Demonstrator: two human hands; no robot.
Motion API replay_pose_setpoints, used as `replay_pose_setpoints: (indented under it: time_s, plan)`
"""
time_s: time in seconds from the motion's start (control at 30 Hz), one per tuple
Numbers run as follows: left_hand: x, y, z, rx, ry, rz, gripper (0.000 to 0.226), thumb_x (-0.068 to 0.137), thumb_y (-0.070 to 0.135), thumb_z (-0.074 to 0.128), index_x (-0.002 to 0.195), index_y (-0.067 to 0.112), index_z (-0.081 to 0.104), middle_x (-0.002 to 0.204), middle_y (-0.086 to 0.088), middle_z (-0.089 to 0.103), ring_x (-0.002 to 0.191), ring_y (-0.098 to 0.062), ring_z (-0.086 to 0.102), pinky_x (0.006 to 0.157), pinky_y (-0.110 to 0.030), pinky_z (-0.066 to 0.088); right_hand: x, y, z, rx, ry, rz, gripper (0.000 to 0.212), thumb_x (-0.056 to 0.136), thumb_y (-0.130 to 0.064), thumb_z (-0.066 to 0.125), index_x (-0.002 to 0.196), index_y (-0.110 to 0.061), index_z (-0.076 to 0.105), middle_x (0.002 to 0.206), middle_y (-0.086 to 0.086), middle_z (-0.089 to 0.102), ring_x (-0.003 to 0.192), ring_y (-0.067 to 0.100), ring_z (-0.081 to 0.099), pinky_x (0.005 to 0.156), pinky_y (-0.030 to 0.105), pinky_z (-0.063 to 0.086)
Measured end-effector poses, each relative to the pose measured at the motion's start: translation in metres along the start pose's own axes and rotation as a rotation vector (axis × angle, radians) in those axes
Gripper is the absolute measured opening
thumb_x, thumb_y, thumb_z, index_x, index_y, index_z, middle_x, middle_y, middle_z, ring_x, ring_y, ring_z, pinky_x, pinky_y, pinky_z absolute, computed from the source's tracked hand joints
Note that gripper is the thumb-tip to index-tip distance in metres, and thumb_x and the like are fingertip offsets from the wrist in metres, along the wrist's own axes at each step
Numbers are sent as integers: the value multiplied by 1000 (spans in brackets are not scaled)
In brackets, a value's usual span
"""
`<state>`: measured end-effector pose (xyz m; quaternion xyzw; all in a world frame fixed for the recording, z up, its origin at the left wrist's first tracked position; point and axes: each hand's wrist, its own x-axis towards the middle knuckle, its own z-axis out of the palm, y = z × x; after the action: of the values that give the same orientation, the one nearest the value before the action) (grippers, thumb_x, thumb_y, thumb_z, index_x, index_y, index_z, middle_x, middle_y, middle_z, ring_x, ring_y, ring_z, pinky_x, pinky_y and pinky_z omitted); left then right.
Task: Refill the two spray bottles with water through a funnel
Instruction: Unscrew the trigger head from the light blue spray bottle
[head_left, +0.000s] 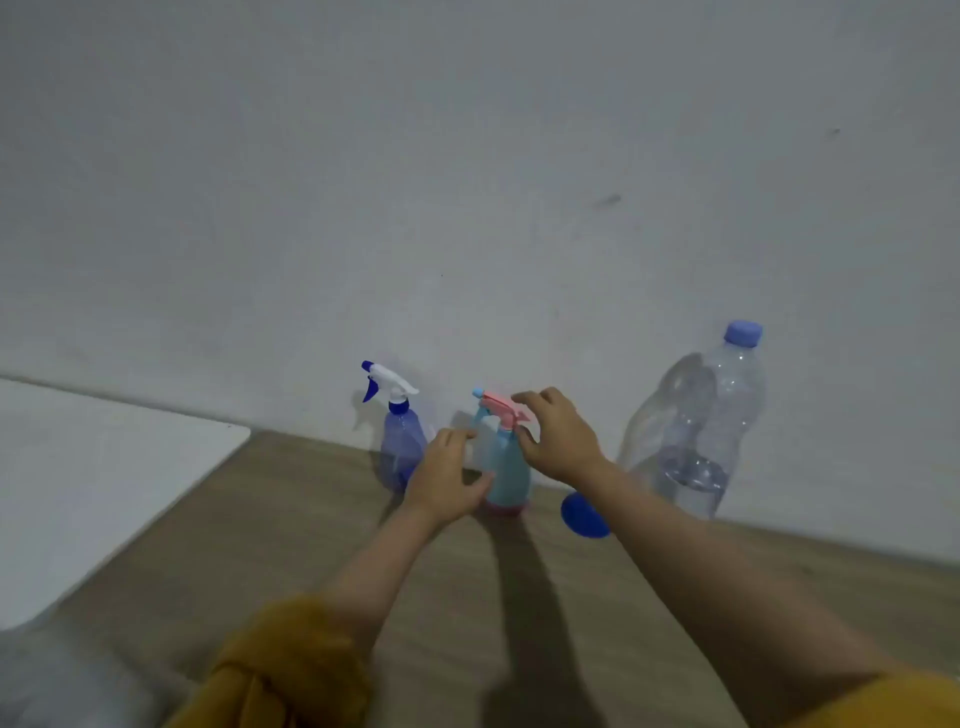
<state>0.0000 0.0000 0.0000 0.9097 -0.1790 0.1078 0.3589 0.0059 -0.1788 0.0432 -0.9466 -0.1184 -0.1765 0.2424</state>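
Two spray bottles stand by the wall on a wooden table (291, 519). The left one is a blue-violet spray bottle (401, 447) with a white and blue trigger head. Right of it stands a light blue spray bottle (506, 475) with a pink trigger head and a pink base. My left hand (447, 475) is open beside that bottle's left side, fingers spread near its body. My right hand (558, 436) hovers open at its pink head, fingers spread, gripping nothing. A blue funnel (582, 514) lies on the table, partly hidden by my right forearm.
A large clear water bottle (701, 431) with a blue cap stands at the right against the grey wall, with water in its lower part. A white surface (88, 483) adjoins the table on the left. Mustard sleeves cover both upper arms.
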Motion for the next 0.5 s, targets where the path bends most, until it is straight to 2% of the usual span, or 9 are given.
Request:
replay_pose_setpoints:
  time_s: [0.17,0.3,0.37,0.43,0.5]
  plan:
    - [14,-24,26,-96,-92,-44,64,83,36,67,138,19,38,138,2,43,125,-14,44,99,-28,43,10,16,35,19,104,149,42,90,-18,59,132,-20,54,123,9,55,114,25,51,90,38,50]
    - [27,-36,45,-143,-111,-44,66,83,33,69,139,20,36,137,2,45,123,-14,47,95,-29,47,15,27,53,133,178,176,37,89,-10,60,125,-14,62,119,9,65,106,23,60,92,33,51]
    - [33,-39,54,-181,-127,-65,67,82,26,70,139,21,35,134,0,47,121,-17,50,93,-33,51,18,28,57,228,242,211,31,89,-8,61,120,-9,65,114,9,69,99,21,65,87,29,53]
    - [37,-40,61,-206,-127,-89,67,82,20,70,139,21,34,132,-2,48,119,-18,51,89,-30,52,19,26,61,300,307,268,27,89,-9,63,116,-6,68,110,11,71,93,20,67,83,24,52]
    - [39,-38,65,-229,-105,-106,66,82,16,70,138,18,35,132,-4,50,120,-20,51,88,-29,52,20,24,65,367,345,329,25,89,-8,64,113,-4,69,105,12,72,91,21,68,85,30,55]
